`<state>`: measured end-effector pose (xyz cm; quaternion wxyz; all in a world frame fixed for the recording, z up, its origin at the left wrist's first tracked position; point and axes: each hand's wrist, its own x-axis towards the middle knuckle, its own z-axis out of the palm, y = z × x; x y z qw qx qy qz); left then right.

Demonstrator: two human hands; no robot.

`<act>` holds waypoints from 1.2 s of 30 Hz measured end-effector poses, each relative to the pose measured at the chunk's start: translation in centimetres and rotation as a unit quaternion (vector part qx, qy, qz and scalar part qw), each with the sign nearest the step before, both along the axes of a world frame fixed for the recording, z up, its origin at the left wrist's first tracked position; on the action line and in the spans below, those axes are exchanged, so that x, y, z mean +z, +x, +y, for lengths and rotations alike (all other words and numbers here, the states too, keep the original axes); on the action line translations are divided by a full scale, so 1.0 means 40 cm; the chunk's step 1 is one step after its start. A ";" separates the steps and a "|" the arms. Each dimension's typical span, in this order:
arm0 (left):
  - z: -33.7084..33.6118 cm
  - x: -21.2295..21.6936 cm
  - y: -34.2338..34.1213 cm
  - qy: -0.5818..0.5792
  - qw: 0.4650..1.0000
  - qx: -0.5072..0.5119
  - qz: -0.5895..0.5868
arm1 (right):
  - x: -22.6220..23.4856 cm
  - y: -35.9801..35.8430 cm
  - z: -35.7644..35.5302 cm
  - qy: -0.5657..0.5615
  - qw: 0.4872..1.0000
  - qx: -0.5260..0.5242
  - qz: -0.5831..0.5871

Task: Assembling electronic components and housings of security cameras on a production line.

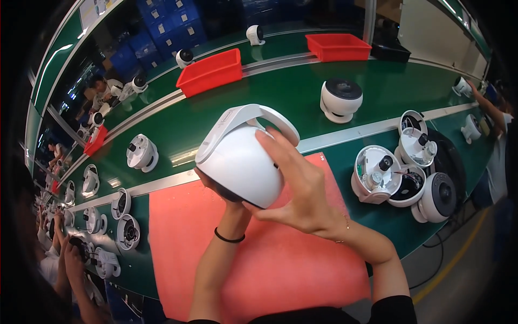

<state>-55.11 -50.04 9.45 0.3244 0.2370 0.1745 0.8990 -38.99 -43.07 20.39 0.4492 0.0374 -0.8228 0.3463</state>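
A white ball-shaped camera (245, 162) with a curved bracket (232, 121) is held tilted above the pink mat (183, 254), its dark face turned down and toward me. My right hand (302, 191) grips its right side, fingers over the top and thumb along the lower edge. From beneath, my left hand (233, 209) supports it; most of that hand is hidden behind the shell, with a few fingers showing at the left edge.
Open camera housings (375, 175) with exposed lenses cluster to the right beside a closed camera (436, 197). Another camera (341, 100) stands on the green belt beyond a metal rail. Red bins (210, 70) sit farther back. Several housings (129, 232) and co-workers' hands are at left.
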 end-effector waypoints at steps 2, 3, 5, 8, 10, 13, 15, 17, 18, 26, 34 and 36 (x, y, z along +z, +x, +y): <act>0.019 0.014 -0.002 0.000 1.000 -0.015 0.008 | -0.004 -0.012 0.005 0.013 1.000 0.002 0.007; 0.027 0.043 0.022 0.064 0.994 -0.094 0.006 | -0.009 -0.025 0.009 0.014 1.000 -0.016 0.018; 0.041 0.097 0.005 -0.020 0.999 -0.024 -0.037 | -0.012 -0.047 0.018 0.017 0.999 -0.039 0.028; 0.084 0.113 0.016 -0.053 0.997 -0.010 -0.055 | -0.062 -0.099 0.046 0.041 0.992 -0.108 0.042; 0.092 0.066 -0.007 0.020 0.995 -0.088 -0.043 | -0.093 -0.114 0.038 -0.051 0.995 -0.081 0.022; 0.092 0.049 -0.020 0.078 0.987 -0.133 -0.041 | -0.111 -0.139 0.041 -0.049 0.995 -0.085 0.011; 0.110 0.043 -0.006 0.054 0.993 -0.086 -0.062 | -0.116 -0.145 0.057 -0.012 0.996 -0.083 0.000; 0.119 0.042 0.000 0.030 0.995 -0.038 -0.083 | -0.119 -0.153 0.067 0.026 0.996 -0.082 -0.010; 0.118 0.046 -0.001 0.031 0.995 -0.038 -0.086 | -0.119 -0.157 0.070 0.008 0.997 -0.071 -0.017; 0.049 0.139 -0.063 -0.128 0.986 -0.031 -0.102 | -0.071 -0.274 0.146 -0.569 0.793 0.180 -0.121; 0.064 0.116 -0.055 -0.252 0.961 0.069 -0.089 | -0.179 -0.338 0.234 -0.644 0.716 0.199 -0.179; 0.088 0.111 -0.020 -0.300 0.948 0.101 -0.041 | -0.166 -0.317 0.227 -0.622 0.752 0.038 -0.215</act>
